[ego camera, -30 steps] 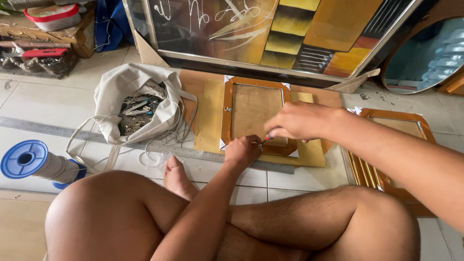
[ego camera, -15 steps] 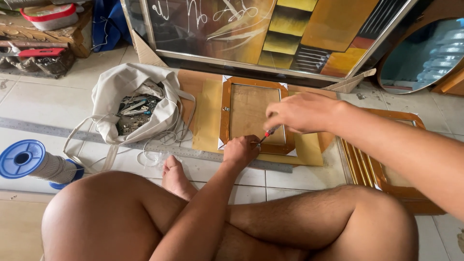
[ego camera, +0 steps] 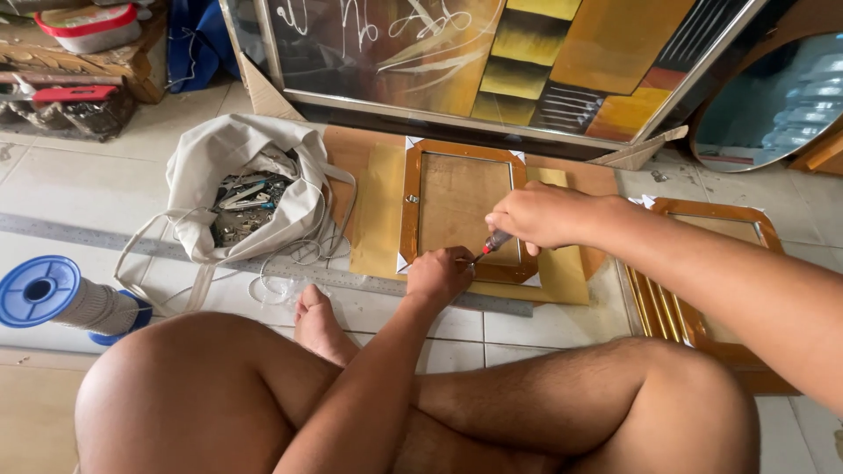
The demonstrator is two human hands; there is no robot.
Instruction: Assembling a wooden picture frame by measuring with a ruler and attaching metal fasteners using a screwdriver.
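Observation:
A small wooden picture frame (ego camera: 413,202) lies face down on a yellow-brown board (ego camera: 378,211) on the tiled floor. My right hand (ego camera: 540,215) grips a screwdriver (ego camera: 492,245) with a red and black handle, its tip pointing down at the frame's lower edge. My left hand (ego camera: 441,274) rests with curled fingers on that lower edge, just beside the tip; whether it pinches something small cannot be told. My crossed bare legs fill the foreground.
An open cloth bag (ego camera: 237,184) of metal tools sits to the left, with a blue spool of cord (ego camera: 53,297) nearer. A metal ruler (ego camera: 351,281) lies along the floor. Another wooden frame (ego camera: 702,298) lies at right. A large painting (ego camera: 492,53) and round mirror (ego camera: 773,96) lean behind.
The view shifted slightly. Both hands stay at the frame's lower edge, with the screwdriver tip staying close to my left fingers.

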